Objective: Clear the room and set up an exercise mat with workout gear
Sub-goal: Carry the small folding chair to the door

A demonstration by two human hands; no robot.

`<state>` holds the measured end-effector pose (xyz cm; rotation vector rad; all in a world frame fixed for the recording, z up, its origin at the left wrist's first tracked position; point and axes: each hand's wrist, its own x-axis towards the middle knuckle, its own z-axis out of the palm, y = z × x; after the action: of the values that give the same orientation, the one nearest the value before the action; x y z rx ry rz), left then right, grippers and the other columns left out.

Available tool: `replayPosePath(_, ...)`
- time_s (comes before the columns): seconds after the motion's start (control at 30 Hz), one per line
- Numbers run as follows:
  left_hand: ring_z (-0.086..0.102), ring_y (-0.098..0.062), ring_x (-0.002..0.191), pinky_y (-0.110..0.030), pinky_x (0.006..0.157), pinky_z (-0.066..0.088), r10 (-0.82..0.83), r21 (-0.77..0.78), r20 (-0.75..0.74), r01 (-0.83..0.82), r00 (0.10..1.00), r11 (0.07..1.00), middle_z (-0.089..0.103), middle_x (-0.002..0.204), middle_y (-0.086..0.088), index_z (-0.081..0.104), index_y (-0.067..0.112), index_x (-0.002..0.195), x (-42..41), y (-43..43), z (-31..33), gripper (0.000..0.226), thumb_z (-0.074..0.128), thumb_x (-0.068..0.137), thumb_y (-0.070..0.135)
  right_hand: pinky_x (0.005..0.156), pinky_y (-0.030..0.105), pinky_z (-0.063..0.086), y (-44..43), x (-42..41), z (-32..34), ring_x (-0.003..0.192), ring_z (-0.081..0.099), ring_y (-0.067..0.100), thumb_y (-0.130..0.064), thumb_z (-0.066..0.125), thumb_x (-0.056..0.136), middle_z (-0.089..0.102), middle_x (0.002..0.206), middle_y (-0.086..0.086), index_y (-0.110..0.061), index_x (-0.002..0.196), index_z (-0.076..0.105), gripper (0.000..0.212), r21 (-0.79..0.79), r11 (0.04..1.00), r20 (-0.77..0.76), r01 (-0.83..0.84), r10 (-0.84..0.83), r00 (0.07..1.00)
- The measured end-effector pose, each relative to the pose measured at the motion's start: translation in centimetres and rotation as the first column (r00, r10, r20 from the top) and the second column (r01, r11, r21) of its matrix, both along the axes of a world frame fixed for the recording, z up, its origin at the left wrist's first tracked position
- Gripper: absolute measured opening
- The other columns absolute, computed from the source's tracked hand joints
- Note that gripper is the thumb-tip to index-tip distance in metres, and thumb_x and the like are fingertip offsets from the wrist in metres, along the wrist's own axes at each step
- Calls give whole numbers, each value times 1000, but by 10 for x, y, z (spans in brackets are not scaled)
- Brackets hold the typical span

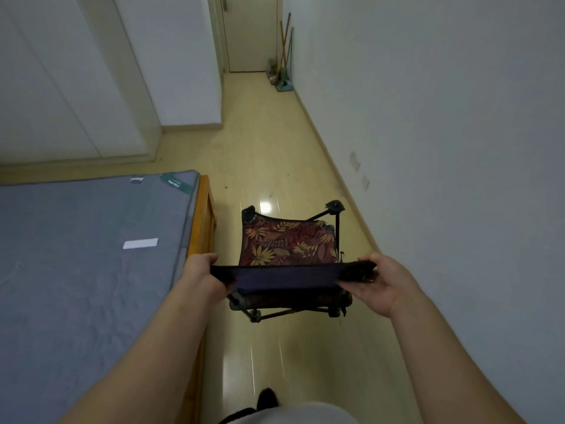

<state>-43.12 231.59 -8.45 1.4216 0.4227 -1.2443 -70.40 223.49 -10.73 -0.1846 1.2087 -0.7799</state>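
Observation:
A small folding camp chair [287, 243] with a red and gold leaf-print seat and a black frame hangs in front of me above the floor. Its dark top edge runs across between my hands. My left hand [201, 270] grips the left end of that edge. My right hand [382, 280] grips the right end. The chair's legs and feet stick out below and beyond the fabric. No exercise mat or workout gear is in view.
A bed with a bare grey mattress [91, 240] on a wooden frame stands close on my left. A white wall [458, 148] runs along the right. The yellow wood floor [266, 148] leads to a far door [250, 35], with brooms and a mop [284, 56] leaning beside it.

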Motion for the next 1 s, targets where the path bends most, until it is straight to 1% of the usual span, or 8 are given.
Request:
replayPosePath(0.17,53,-38,79,-48,76,51,-7,-12,-28,7,1000,1000,49,94,-18,42,8,120,46,-102,10,23,52,99,9,75,56,60,-94,44,7,103,63,47,-5,58,93,56,120,28,-2,104,52,13,11,999,10,53,-53,999)
replayPosePath(0.23,53,-37,78,-47,74,51,-7,-17,-38,6,999,1000,49,94,-18,43,8,120,62,-141,10,24,53,98,7,70,56,60,-133,60,5,103,64,47,-5,58,93,57,119,29,-2,106,52,15,10,998,22,68,-68,997)
replayPosePath(0.5,55,-40,79,-52,80,53,54,-5,-63,-55,997,998,52,97,-21,44,6,120,118,-320,-7,24,53,98,5,69,58,61,-327,122,-30,102,65,50,-6,62,90,58,120,31,-4,125,52,36,35,995,50,97,-99,994)
replayPosePath(0.6,56,-41,86,-52,78,52,81,17,-69,-80,994,997,50,96,-20,43,5,119,143,-399,-3,23,52,98,3,81,57,59,-413,150,-31,105,63,50,-5,61,91,56,121,32,-2,122,52,33,63,995,58,77,-81,995)
replayPosePath(0.7,52,-39,77,-52,85,50,93,-25,-63,-95,994,995,49,93,-19,43,5,115,166,-467,12,17,49,100,3,89,57,56,-485,178,-25,108,61,50,-5,59,92,55,119,31,-2,114,52,23,66,996,71,63,-68,995)
replayPosePath(0.77,52,-37,75,-52,85,49,104,-29,-63,-106,993,994,50,91,-18,44,3,111,184,-510,17,11,48,100,3,84,57,58,-531,201,-19,108,61,49,-5,56,92,55,118,29,-3,105,51,13,61,997,56,49,-53,997)
replayPosePath(0.87,55,-36,74,-49,76,49,119,-19,-79,-121,990,993,54,90,-17,47,1,104,217,-568,19,7,51,99,3,74,58,60,-595,238,-12,106,61,47,-3,54,92,55,114,27,-5,98,50,8,46,999,26,29,-30,999)
replayPosePath(1.0,58,-35,80,-45,83,53,120,5,-69,-120,990,993,55,100,-17,50,4,89,277,-654,3,8,53,96,0,91,58,55,-684,293,-9,102,60,46,0,51,92,53,103,23,-2,97,50,5,13,1000,-24,22,-21,999)
